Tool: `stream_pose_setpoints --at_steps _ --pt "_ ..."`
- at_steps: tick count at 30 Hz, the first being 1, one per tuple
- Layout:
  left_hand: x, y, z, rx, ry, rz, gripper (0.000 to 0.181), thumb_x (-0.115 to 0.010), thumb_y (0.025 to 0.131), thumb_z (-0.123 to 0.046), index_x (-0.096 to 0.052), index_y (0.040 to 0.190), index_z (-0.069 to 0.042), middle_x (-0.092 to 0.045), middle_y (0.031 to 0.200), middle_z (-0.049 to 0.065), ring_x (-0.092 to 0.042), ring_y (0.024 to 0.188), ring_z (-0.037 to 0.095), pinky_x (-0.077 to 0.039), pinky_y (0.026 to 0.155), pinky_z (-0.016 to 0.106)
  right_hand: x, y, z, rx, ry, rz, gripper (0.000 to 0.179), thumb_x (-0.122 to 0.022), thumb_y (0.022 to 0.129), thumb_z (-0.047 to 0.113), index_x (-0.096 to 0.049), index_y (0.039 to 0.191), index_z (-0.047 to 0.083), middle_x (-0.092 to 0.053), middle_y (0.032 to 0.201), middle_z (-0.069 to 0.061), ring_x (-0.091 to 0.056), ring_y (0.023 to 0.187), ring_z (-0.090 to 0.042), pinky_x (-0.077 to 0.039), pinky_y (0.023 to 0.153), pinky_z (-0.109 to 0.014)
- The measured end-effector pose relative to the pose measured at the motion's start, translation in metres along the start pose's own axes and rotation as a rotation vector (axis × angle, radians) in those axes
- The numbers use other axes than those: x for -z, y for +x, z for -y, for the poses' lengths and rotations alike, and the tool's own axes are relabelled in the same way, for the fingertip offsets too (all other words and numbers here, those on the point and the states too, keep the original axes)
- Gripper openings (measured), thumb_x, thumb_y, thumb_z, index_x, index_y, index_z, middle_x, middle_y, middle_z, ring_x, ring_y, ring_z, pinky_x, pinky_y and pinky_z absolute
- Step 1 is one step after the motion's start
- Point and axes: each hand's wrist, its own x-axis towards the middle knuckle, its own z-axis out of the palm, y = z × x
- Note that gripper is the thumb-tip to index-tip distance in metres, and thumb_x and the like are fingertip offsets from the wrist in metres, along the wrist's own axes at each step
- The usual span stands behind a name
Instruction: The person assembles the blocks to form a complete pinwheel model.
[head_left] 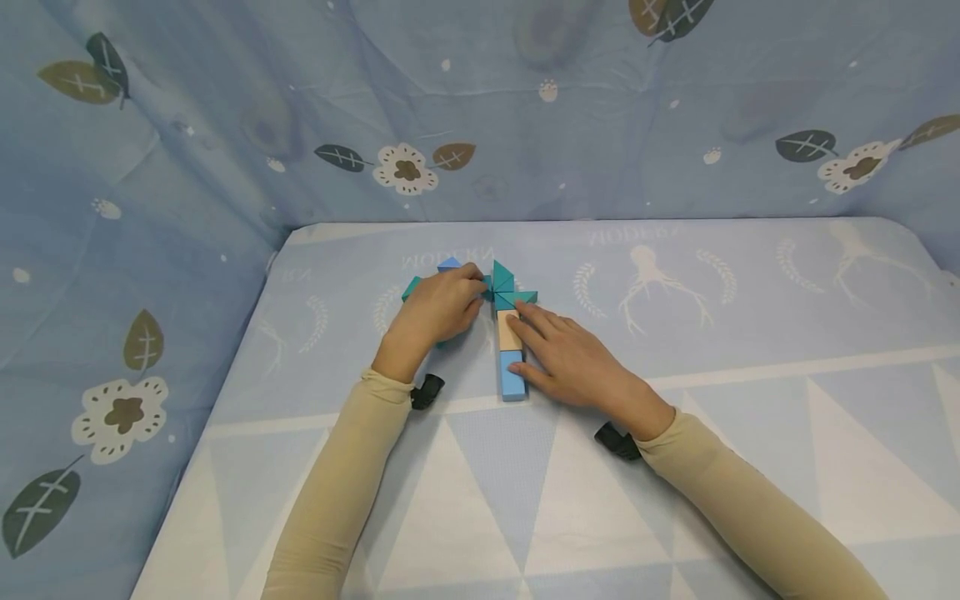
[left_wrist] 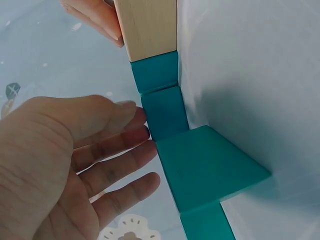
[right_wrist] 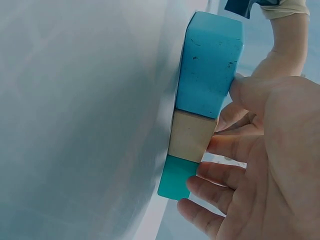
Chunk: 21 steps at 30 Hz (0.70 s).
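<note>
A row of blocks lies on the table: a light blue block (head_left: 512, 385) nearest, a plain wooden block (head_left: 507, 331) beyond it, then small teal triangular blocks (head_left: 502, 277) at the far end. My left hand (head_left: 438, 304) comes from the left, its fingertips at the edge of the teal blocks. In the left wrist view its thumb and fingers all touch one side of a dark teal block (left_wrist: 166, 115), beside a larger teal slanted block (left_wrist: 207, 167). My right hand (head_left: 566, 358) lies along the row's right side, fingers extended against the light blue, wooden and teal pieces.
Behind my left hand a blue triangular block (head_left: 448, 264) and a teal block (head_left: 410, 287) show partly. Black wrist devices (head_left: 427, 392) hang at both cuffs. A patterned cloth covers the table (head_left: 720, 467), and a blue floral curtain (head_left: 525, 108) stands behind and at left.
</note>
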Motion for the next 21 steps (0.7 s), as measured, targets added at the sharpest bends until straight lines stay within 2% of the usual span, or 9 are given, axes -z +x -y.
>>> stream_pose_setpoints --at_steps 21 --pt "-0.0018 0.0024 -0.0018 0.011 0.002 0.008 0.028 -0.057 0.099 -0.015 -0.068 0.124 -0.007 -0.060 0.131 0.008 -0.064 0.111 0.025 -0.055 0.089 0.038 -0.0006 0.0001 0.0000 -0.008 0.012 0.007 0.068 -0.055 0.099 0.043 -0.037 0.150 0.003 -0.029 0.159 -0.018 -0.037 0.142 -0.034 -0.037 0.110 -0.051"
